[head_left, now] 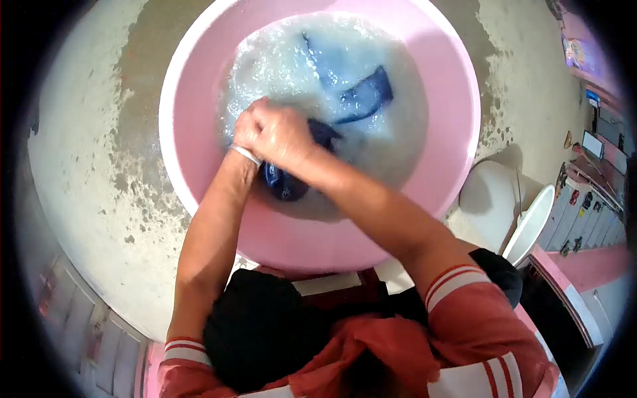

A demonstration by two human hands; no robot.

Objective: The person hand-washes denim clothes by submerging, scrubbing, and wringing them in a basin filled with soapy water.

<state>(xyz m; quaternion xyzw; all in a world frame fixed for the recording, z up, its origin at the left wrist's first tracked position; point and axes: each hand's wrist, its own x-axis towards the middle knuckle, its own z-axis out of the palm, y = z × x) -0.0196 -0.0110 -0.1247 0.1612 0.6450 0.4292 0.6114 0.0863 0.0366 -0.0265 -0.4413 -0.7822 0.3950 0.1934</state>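
A large pink basin [446, 86] holds cloudy, sudsy water. In it lies dark blue wet cloth [285, 182], bunched below my hands, its kind not clear. A flat strip of blue cloth [369, 96] rises through the surface farther right; whether both are one piece is hidden by the water. My left hand [246, 128], with a white band at the wrist, is closed and pressed against my right hand [286, 134]. Both fists sit just over the bunched cloth and appear to grip it, though the fingers' inner sides are out of sight.
Right of the basin stands a white bucket [488, 192] with a handle, beside a white tilted rim [531, 229]. Wet patches darken the concrete floor [142, 86]. Slatted grey panels [106, 345] line the lower left. My knees in dark cloth [265, 325] are close to the basin's near edge.
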